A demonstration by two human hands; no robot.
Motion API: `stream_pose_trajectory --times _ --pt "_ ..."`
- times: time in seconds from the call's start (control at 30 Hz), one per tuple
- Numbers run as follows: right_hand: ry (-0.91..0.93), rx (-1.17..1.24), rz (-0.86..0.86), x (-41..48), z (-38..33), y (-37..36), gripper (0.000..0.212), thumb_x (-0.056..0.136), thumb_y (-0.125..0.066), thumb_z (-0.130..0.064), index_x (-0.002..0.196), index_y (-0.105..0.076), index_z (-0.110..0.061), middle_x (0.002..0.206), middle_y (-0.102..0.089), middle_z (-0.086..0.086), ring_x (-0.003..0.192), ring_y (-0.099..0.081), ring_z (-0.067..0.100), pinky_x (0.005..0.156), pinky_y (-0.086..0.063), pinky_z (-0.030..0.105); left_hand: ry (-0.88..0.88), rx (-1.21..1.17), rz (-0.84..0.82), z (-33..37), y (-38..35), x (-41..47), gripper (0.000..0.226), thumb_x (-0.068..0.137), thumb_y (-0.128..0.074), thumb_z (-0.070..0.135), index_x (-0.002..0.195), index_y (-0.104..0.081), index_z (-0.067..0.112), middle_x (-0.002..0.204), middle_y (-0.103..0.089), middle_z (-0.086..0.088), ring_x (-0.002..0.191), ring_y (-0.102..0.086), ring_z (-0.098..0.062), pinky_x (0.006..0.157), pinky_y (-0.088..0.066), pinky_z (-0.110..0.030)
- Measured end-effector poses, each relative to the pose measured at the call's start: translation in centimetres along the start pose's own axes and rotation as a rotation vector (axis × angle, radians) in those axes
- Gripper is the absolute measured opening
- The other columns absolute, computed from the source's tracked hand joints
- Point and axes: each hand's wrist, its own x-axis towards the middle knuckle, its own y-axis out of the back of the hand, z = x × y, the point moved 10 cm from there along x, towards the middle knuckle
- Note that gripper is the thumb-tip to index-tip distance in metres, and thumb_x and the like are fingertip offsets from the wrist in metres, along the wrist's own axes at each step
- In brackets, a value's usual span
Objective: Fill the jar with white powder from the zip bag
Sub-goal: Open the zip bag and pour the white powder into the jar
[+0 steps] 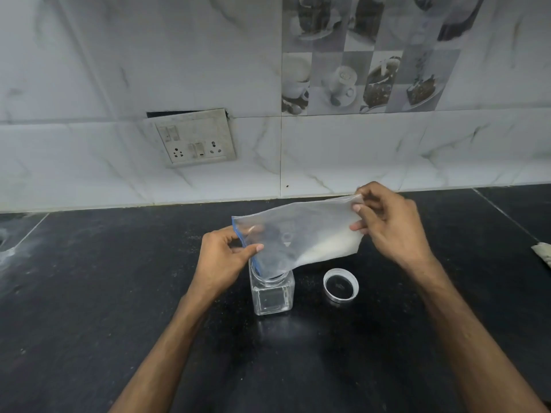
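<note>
Clear square plastic jar [272, 289] looks empty; white-rimmed round lid [340, 284] off, 3 o'clock. Blue-zipped clear bag [301, 231]: mouth at jar, white powder [331, 247] inside. Left hand [222, 257], right hand [390, 225] pinch bag ends. Pouring left.

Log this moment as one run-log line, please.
left hand: grips clear plastic zip bag, mouth at square clear jar | right hand: pinches raised bag bottom | white powder: in bag | round lid: beside jar
</note>
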Motion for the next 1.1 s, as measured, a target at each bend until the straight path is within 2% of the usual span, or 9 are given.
stream_pose_trajectory --times 0.07,0.17,0.3,0.63,0.73,0.83,0.97,1.03,1.1 --pt "0.021 -0.055 -0.051 -0.2 -0.3 -0.6 0.005 0.098 -0.056 -0.015 0.097 -0.054 -0.019 0.094 -0.07 -0.005 0.059 -0.072 0.009 0.069 -0.061 0.044 -0.01 0.008 0.01 0.1 0.2 -0.2 0.036 0.075 -0.08 0.001 0.104 -0.073 0.021 0.107 -0.071 0.006 0.087 -0.069 0.007 0.078 -0.058 -0.017" --pt "0.071 -0.096 -0.033 -0.4 -0.8 -0.7 0.013 0.099 -0.052 -0.015 0.096 -0.05 -0.027 0.085 -0.069 -0.009 0.063 -0.072 0.006 0.073 -0.06 0.044 -0.014 0.014 0.022 -0.1 0.5 -0.4 0.034 0.074 -0.08 0.001 0.101 -0.074 0.021 0.105 -0.073 0.005 0.093 -0.069 0.003 0.081 -0.057 -0.018" --pt "0.119 -0.108 0.0 -0.7 -1.3 -0.6 0.011 0.099 -0.051 -0.012 0.101 -0.052 -0.023 0.079 -0.068 -0.006 0.067 -0.071 0.003 0.073 -0.06 0.042 -0.008 0.034 0.023 -0.3 0.5 -0.6 0.031 0.074 -0.08 0.001 0.103 -0.075 0.013 0.105 -0.072 0.006 0.091 -0.066 0.012 0.078 -0.054 -0.01" --pt "0.226 -0.148 0.038 -1.1 -3.8 -0.6 0.008 0.099 -0.053 -0.011 0.105 -0.057 -0.014 0.075 -0.071 0.002 0.069 -0.071 0.006 0.065 -0.057 0.025 -0.007 0.051 0.057 -0.3 0.9 -1.1 0.032 0.075 -0.08 -0.001 0.105 -0.074 0.01 0.1 -0.073 0.003 0.08 -0.068 0.012 0.073 -0.055 -0.009" --pt "0.241 -0.149 0.02 -1.2 -4.1 -1.0 0.008 0.099 -0.054 -0.013 0.107 -0.058 -0.013 0.074 -0.071 0.001 0.069 -0.07 0.005 0.062 -0.053 0.014 0.011 0.057 0.055 -0.8 1.1 -1.2 0.03 0.074 -0.082 0.004 0.102 -0.076 0.012 0.1 -0.073 0.005 0.083 -0.068 0.01 0.073 -0.055 -0.009" --pt "0.239 -0.124 0.026 -1.1 -4.1 -0.9 0.008 0.099 -0.057 -0.016 0.106 -0.06 -0.013 0.073 -0.072 -0.001 0.07 -0.07 0.002 0.062 -0.053 0.013 0.048 0.161 0.018 -1.5 0.9 -1.1 0.025 0.071 -0.085 0.011 0.095 -0.078 0.015 0.094 -0.074 0.01 0.08 -0.065 0.016 0.072 -0.051 -0.004" --pt "0.149 -0.152 -0.057 -0.8 -3.1 -1.6 0.023 0.087 -0.072 -0.008 0.11 -0.068 -0.008 0.085 -0.071 0.001 0.074 -0.068 0.001 0.072 -0.052 0.005 0.075 0.221 0.03 -2.3 1.2 -0.8 0.021 0.073 -0.084 0.01 0.093 -0.079 0.012 0.092 -0.076 0.005 0.072 -0.065 0.015 0.071 -0.054 -0.009" --pt "0.127 -0.206 -0.068 -0.7 -2.8 -1.5 0.023 0.083 -0.075 -0.005 0.106 -0.072 -0.009 0.089 -0.073 0.001 0.074 -0.066 -0.002 0.073 -0.053 0.007 0.079 0.223 0.029 -2.4 1.3 -0.8 0.023 0.073 -0.083 0.009 0.095 -0.078 0.01 0.095 -0.075 0.004 0.079 -0.068 0.006 0.072 -0.056 -0.012" --pt "0.139 -0.25 -0.05 -0.6 -2.8 -1.1 0.014 0.087 -0.071 -0.009 0.098 -0.072 -0.017 0.087 -0.073 -0.004 0.072 -0.068 0.0 0.078 -0.057 0.021 0.071 0.228 0.009 -2.3 1.1 -0.7 0.026 0.074 -0.083 0.008 0.099 -0.077 0.009 0.098 -0.075 0.003 0.086 -0.069 -0.002 0.071 -0.053 -0.007"
